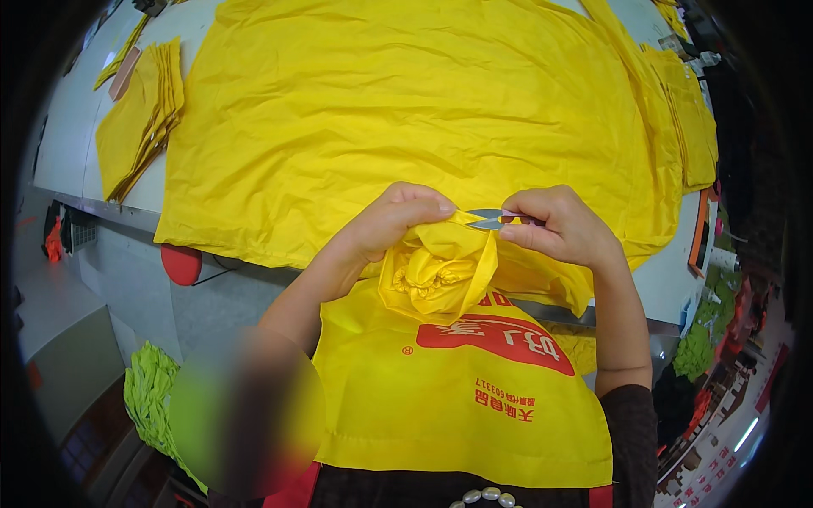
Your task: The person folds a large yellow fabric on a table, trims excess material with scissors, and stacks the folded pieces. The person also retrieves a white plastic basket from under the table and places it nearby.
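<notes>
My left hand (394, 218) is closed in a pinch on the edge of a bunched yellow cloth piece (440, 284), with its thumb on top. The piece has a gathered, ruffled part in its middle and hangs over the yellow apron (389, 415) on my body. In my right hand (563, 224) is a pair of small metal thread snips (484, 220). Their blades point left and meet the pinched cloth edge close to my left thumb. Whether a thread lies between the blades is too small to tell.
A large wrinkled yellow cloth (406, 118) covers most of the white table (72, 157). Folded yellow pieces lie stacked at the left (144, 135) and right (690, 127). A red rounded pad (180, 264) sits under the left front edge. Bright green cloth (152, 385) is heaped at lower left.
</notes>
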The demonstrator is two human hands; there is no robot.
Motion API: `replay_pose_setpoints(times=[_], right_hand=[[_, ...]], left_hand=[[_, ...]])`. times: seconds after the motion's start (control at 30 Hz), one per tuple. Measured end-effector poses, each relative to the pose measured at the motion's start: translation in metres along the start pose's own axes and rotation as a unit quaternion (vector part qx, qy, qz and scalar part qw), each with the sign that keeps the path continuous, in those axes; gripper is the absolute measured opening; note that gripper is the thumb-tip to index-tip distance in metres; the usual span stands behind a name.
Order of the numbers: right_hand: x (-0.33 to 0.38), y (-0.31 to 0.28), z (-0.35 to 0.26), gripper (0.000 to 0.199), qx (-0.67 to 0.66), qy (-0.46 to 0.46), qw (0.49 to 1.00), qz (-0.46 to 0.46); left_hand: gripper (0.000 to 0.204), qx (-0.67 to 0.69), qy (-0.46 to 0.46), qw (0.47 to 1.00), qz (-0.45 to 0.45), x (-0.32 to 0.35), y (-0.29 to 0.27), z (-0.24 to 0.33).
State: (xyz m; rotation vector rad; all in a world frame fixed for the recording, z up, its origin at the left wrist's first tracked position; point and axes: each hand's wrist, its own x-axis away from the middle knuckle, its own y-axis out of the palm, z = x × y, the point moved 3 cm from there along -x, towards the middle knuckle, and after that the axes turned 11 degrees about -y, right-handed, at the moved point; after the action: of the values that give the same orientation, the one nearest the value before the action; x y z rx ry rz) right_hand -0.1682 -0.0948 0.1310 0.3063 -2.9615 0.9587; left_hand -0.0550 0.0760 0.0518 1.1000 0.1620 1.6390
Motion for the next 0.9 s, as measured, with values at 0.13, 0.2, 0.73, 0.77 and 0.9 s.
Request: replay_pose_setpoints(times=[0.13,0.2,0.73,0.77,0.9], right_hand=[[-0.002,-0.002,0.004,0.025,-0.009,-0.011,0.999,-0.031],[-0.002,0.0,0.007,0.024,-0.017,-0.018,0.999,-0.026],[0.021,0.014,0.029,0.026,-0.224,0.065,0.972,0.014],[0.021,0.011,0.027,0.026,-0.231,0.066,0.971,0.005],[0.016,0.003,0.023,0.027,-0.205,0.058,0.976,-0.039]], left_hand=[[0.018,0.009,-0.005,1.0,-0.008,0.0,0.001,-0.001],[0.018,0.007,-0.01,1.0,-0.006,0.001,0.001,-0.001],[0.03,-0.049,0.01,0.998,-0.022,0.007,0.018,0.006],[0.031,-0.056,0.013,0.998,-0.022,0.007,0.018,0.005],[0.033,-0.061,0.011,0.998,-0.033,0.008,0.016,0.006]])
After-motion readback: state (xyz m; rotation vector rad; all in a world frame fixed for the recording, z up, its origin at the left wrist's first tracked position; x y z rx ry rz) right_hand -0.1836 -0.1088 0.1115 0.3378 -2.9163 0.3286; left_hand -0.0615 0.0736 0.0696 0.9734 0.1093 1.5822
